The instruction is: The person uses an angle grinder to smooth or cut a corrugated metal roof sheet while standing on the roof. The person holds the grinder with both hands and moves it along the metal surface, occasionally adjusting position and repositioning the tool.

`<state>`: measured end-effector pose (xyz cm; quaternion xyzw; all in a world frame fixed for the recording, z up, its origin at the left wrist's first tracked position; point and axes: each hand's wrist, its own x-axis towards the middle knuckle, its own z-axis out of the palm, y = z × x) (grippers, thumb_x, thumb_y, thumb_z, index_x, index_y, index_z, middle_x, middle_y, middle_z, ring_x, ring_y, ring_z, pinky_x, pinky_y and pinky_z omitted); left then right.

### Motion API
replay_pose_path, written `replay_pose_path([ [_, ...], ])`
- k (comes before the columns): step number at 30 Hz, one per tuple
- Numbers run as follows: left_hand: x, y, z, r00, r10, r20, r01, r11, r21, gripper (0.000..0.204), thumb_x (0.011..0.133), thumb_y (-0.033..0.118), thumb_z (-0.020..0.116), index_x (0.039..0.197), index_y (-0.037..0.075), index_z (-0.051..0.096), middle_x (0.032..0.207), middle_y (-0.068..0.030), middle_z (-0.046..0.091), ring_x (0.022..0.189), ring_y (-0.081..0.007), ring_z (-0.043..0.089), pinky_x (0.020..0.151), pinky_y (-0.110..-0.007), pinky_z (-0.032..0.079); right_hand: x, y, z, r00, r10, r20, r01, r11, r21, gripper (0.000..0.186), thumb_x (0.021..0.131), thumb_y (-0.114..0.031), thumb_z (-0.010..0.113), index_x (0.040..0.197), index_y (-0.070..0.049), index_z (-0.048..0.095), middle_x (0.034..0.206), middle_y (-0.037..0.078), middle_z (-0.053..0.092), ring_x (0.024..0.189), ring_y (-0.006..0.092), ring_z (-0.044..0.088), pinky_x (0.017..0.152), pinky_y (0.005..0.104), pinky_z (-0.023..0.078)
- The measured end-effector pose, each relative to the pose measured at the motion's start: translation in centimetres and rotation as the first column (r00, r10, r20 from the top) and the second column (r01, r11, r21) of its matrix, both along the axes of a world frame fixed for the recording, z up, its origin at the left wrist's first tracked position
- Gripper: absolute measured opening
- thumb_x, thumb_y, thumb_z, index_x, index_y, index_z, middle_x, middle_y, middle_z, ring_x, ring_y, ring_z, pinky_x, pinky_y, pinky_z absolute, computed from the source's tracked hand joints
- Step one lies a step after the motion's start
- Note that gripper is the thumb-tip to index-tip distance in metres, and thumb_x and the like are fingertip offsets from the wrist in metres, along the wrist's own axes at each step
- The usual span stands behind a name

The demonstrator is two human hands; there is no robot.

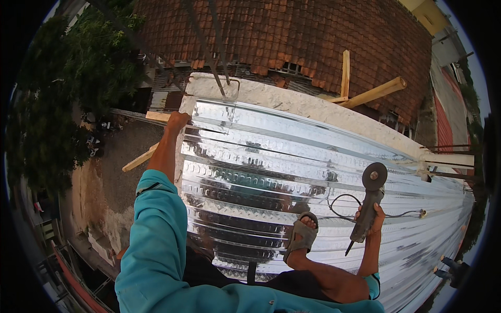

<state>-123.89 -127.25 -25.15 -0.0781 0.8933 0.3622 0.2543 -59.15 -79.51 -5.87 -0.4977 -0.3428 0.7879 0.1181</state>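
In my right hand [377, 220] is an angle grinder [367, 213], its dark cutting disc [373, 176] pointing away from me. The grinder is held just above the shiny ribbed metal decking [308, 182]. A black cord [339, 214] loops on the sheets beside it. My left arm reaches far left, where my left hand [178, 120] is closed at the end of the decking, over the concrete edge [180, 156]. A wooden plank [157, 116] juts out next to that hand. What its fingers grip is hidden. My sandalled foot [302, 232] rests on the decking.
Steel bars [222, 52] rise from the rough concrete beam [292, 101] along the far side. Beyond it are timbers [376, 93] and a tiled roof [292, 36]. Left of the edge the ground drops well below. Another person's legs [451, 270] show at the far right.
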Motion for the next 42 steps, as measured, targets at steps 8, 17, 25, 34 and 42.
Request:
replay_pose_path([
  [8, 2.4, -1.2, -1.9, 0.906, 0.321, 0.275, -0.374, 0.912, 0.166, 0.049, 0.088, 0.045, 0.074, 0.11, 0.003, 0.067, 0.089, -0.0135, 0.07, 0.077, -0.0285, 0.069, 0.069, -0.046, 0.056, -0.5, -0.9, -0.6, 0.997, -0.049, -0.062, 0.051, 0.998, 0.033, 0.046, 0.091, -0.045, 0.061, 0.113, -0.004, 0.058, 0.087, 0.015, 0.065, 0.069, 0.0302, 0.067, 0.061, 0.0461, 0.057],
  [17, 5.3, -0.3, 0.8, 0.912, 0.353, 0.21, -0.403, 0.869, 0.288, 0.065, 0.083, 0.045, 0.08, 0.115, -0.009, 0.065, 0.099, -0.0173, 0.07, 0.08, -0.0259, 0.066, 0.067, -0.044, 0.054, -5.9, -3.2, -0.2, 0.997, 0.041, -0.06, -0.04, 0.999, 0.026, 0.045, 0.09, -0.041, 0.065, 0.108, 0.0, 0.059, 0.085, 0.016, 0.067, 0.069, 0.0299, 0.069, 0.06, 0.0458, 0.06],
  [25, 5.7, -2.2, 1.2, 0.915, 0.335, 0.225, -0.402, 0.804, 0.438, 0.047, 0.083, 0.034, 0.077, 0.101, -0.008, 0.067, 0.087, -0.0141, 0.067, 0.068, -0.024, 0.062, 0.057, -0.043, 0.049, -17.5, -6.2, 1.7, 0.918, 0.381, 0.109, -0.372, 0.924, -0.091, 0.042, 0.082, -0.032, 0.073, 0.106, -0.001, 0.056, 0.085, 0.014, 0.063, 0.067, 0.0253, 0.066, 0.062, 0.0431, 0.058],
  [34, 5.4, -1.6, 0.5, 0.882, 0.315, 0.35, -0.46, 0.735, 0.497, 0.054, 0.082, 0.03, 0.08, 0.116, -0.01, 0.066, 0.101, -0.0137, 0.069, 0.082, -0.0237, 0.063, 0.074, -0.04, 0.05, -33.9, -15.0, -1.2, 0.832, 0.554, 0.014, -0.551, 0.829, -0.094, 0.046, 0.079, -0.033, 0.078, 0.104, 0.0, 0.057, 0.083, 0.014, 0.064, 0.064, 0.0233, 0.067, 0.058, 0.0404, 0.059],
  [42, 6.8, 0.4, -1.5, 0.928, 0.289, 0.235, -0.372, 0.76, 0.533, 0.033, 0.078, 0.02, 0.087, 0.089, -0.005, 0.068, 0.083, -0.0103, 0.069, 0.075, -0.0207, 0.058, 0.07, -0.039, 0.049, -39.4, -19.7, -6.2, 0.838, 0.546, 0.01, -0.541, 0.832, -0.121, 0.04, 0.082, -0.028, 0.074, 0.105, 0.0, 0.057, 0.083, 0.016, 0.066, 0.066, 0.0268, 0.068, 0.06, 0.043, 0.06],
])
